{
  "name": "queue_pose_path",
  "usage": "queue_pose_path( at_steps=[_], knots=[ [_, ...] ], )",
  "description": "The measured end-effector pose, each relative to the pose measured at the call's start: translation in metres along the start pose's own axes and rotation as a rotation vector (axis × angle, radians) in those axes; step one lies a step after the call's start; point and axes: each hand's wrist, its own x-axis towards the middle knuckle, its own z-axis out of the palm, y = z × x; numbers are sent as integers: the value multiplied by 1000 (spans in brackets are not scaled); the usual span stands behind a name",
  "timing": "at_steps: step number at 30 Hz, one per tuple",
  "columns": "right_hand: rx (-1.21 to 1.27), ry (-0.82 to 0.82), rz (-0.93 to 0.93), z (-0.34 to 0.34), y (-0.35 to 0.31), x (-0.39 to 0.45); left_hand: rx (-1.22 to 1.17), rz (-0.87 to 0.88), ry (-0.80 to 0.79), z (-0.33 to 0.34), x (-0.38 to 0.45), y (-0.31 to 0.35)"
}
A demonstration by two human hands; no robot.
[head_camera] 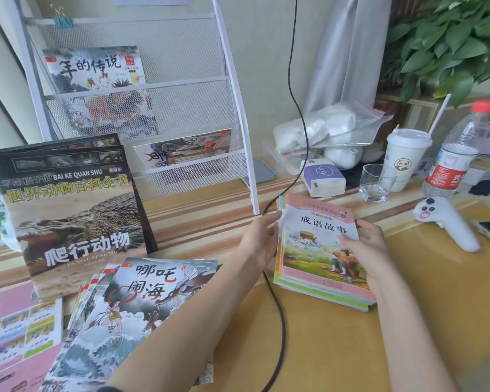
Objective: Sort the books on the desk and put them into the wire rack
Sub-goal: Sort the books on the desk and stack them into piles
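Stack of books (323, 250), pink cover on top: right of centre, low over the table (337, 349), gripped at both side edges. Left hand (259, 244): fingers curled on the left edge. Right hand (368, 250): thumb on the cover, fingers underneath. Wire rack (153, 108): upper left, two books inside. Crocodile book (74, 210) and fanned picture books (130, 315): lower left. Black cable (277, 321): crosses the centre.

We read "BAI KE QUAN SHU" and 爬行动物 on the crocodile book (74, 210), 成语故事 on the pink book (323, 244), 哪吒闹海 on the dragon book (142, 304), and 年的传说 on the book in the rack (95, 69).
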Motion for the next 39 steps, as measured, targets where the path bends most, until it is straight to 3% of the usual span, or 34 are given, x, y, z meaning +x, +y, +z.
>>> queue_pose_path(
  at_steps=[4,7,10,15,19,24,27,32,39],
  knots=[
    [34,-24,-15,0,-1,-2,135,1,-42,15,-5,0],
    [71,-40,-34,-4,-5,-5,93,-4,-201,28,-8,0],
    [113,-54,-43,-7,-8,-10,55,106,-342,36,-19,3],
    [298,-150,-75,-1,-19,-30,158,288,-449,40,-45,7],
    [360,-195,-160,4,-26,-38,202,343,-419,38,-59,5],
    [361,-160,-383,7,-39,-48,395,461,-240,27,-64,23],
    [324,-185,-494,6,-50,-53,369,514,-209,20,-70,30],
    [308,-244,-504,4,-62,-59,385,532,-229,3,-77,29],
    [227,-215,-562,22,-74,-63,249,776,23,25,-78,13]
  ],
)
